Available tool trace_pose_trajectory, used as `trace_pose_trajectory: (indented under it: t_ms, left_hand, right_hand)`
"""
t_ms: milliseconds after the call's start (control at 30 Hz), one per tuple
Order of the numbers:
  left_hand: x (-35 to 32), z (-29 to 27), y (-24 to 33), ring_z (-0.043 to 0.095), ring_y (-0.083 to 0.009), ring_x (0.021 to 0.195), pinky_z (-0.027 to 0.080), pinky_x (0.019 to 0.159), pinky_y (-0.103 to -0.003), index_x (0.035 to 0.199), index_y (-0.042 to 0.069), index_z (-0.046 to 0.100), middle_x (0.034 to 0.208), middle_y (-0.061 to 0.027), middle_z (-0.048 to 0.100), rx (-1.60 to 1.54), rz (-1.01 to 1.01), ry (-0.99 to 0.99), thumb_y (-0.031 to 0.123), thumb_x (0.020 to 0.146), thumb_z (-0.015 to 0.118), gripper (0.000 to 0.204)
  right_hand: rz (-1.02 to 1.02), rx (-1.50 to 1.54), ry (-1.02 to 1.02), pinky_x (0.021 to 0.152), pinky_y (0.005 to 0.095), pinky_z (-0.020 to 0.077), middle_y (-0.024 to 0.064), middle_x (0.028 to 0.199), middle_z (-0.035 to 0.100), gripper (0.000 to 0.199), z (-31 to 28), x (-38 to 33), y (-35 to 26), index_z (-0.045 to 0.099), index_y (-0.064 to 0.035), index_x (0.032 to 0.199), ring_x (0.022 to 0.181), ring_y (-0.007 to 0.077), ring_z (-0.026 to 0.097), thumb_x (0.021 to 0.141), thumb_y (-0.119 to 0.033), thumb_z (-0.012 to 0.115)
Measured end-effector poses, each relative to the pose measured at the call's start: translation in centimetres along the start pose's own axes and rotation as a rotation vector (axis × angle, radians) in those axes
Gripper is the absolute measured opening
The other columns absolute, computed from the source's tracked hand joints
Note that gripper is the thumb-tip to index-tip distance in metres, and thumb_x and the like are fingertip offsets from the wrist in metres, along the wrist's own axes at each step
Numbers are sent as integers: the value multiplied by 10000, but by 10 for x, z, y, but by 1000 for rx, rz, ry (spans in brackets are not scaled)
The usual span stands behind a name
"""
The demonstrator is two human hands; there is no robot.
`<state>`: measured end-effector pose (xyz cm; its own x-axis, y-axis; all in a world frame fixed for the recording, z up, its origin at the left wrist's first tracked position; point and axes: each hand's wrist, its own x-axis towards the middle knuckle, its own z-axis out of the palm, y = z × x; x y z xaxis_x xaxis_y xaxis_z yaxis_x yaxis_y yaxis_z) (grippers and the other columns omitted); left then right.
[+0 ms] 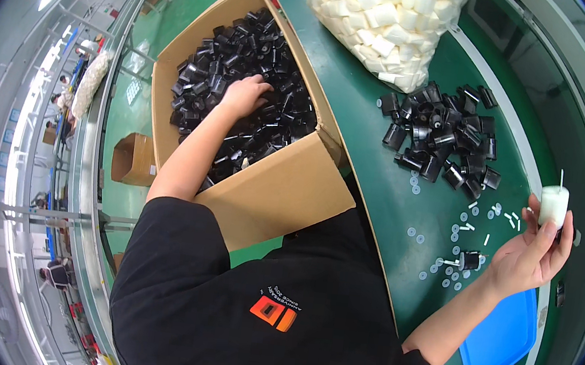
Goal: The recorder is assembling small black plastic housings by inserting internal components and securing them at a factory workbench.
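1. White cylinder (pixel 554 205) with a thin pin standing out of its top, held upright at the fingertips of the right hand (pixel 533 251); thumb and fingers are closed around its lower half, palm turned toward the camera
2. Just left of that grip, on the green table (pixel 375 213), lies one small black plastic part (pixel 470 260), with white washers (pixel 413 233) and short white pins (pixel 512 219) scattered around it
3. Below the right hand, blue bins (pixel 502 340) sit at the table's near edge
4. Up and to the left of the grip, a loose heap of black plastic parts (pixel 445 136) rests on the table, well apart from the held cylinder
5. Beyond that heap, a clear bag (pixel 387 20) full of white cylinders lies on the table
6. Far across from the right hand, the left hand (pixel 245 95) reaches into an open cardboard box (pixel 284 189), which is filled with more black parts (pixel 246 83)
7. The left hand lies palm down on those parts, fingers curled among them; whether it has closed on one cannot be told
8. Past the box, a smaller cardboard box (pixel 133 158) sits on the green floor
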<state>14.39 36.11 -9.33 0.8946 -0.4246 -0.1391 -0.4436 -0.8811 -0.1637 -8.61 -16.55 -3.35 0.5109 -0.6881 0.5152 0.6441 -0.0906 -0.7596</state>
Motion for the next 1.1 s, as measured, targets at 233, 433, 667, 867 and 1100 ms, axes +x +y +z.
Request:
trace_pose_trajectory:
  t_ms: [233,433,667,867,1100]
  left_hand:
    - [-24,-63,10,643,-116,890,521,813,-267,1193,30,644,1125,-95,687,-1236,-158,495,-36,862,653,337]
    - [-14,-133,132,627,-223,928,509,854,-350,1111,28,578,1153,-173,638,-1705,392,247,-84,806,573,325]
    - [16,-172,249,547,-199,798,492,777,-377,1104,59,491,990,-124,566,-1907,752,-125,108,738,613,389]
    - [22,-173,306,554,-119,931,467,818,-274,1228,48,446,1066,-55,560,-1717,722,-286,114,929,633,358]
    - [31,-163,313,543,-102,1081,460,944,-283,1278,15,497,1193,-44,558,-1451,729,-308,53,925,644,384]
  right_hand:
    - [-342,-415,-34,757,311,598,204,1122,633,279,5,9,-17,541,44,1234,887,259,691,958,15,571]
    - [237,299,-53,733,318,585,222,1151,633,333,10,-4,-24,533,22,1248,882,287,699,918,34,584]
    - [14,-121,-384,753,278,537,150,1068,654,305,32,-14,-44,630,30,1079,882,204,666,784,73,699]
    - [-19,-387,-404,714,256,546,99,938,679,248,32,-3,-60,705,4,949,788,150,671,711,73,696]
    - [12,-431,-376,732,263,554,100,927,676,251,19,5,-57,704,6,944,804,155,675,703,74,688]
